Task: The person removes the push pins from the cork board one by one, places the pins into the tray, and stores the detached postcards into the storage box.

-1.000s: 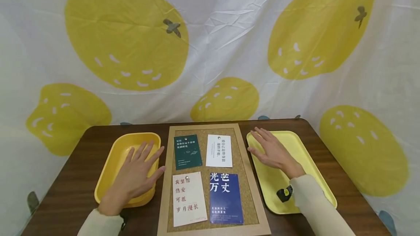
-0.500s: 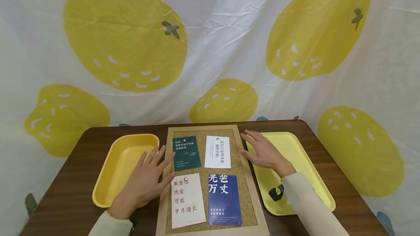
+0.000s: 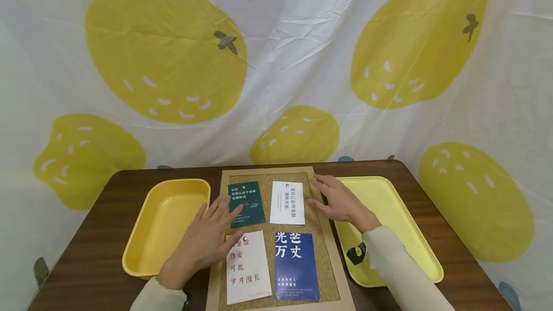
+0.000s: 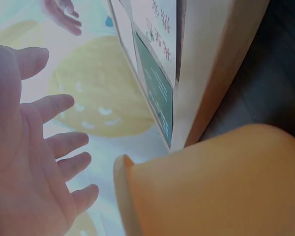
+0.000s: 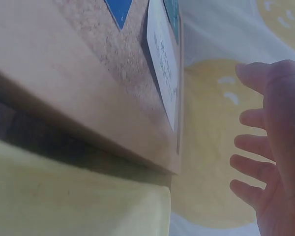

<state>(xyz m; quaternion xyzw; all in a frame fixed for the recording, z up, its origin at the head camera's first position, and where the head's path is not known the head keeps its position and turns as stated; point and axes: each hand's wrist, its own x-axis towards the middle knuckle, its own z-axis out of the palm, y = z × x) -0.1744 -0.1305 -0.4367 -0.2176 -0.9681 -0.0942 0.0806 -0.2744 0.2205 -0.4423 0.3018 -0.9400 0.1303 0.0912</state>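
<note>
A wood-framed cork board (image 3: 329, 272) lies in the middle of the table, with cards pinned to it. At its far side are a green card (image 3: 250, 212) and a white card (image 3: 287, 205); nearer are a pale card with red writing (image 3: 250, 277) and a blue card (image 3: 298, 272). My left hand (image 3: 203, 241) hovers with spread fingers over the board's left edge, overlapping the green and pale cards in the head view. Over the right edge, my right hand (image 3: 343, 200) is held out, fingers extended beside the white card. Both hands hold nothing.
Left of the board stands a deep orange-yellow basin (image 3: 144, 224). A shallow light-yellow tray (image 3: 397, 224) lies to the right. Silver pushpins (image 3: 287, 185) stick up from the cards. A white curtain with lemon prints (image 3: 294, 133) hangs behind the dark wooden table (image 3: 95, 239).
My left hand has moved right, from over the basin to the board's left side. The right hand has shifted left from the tray to the board's right edge.
</note>
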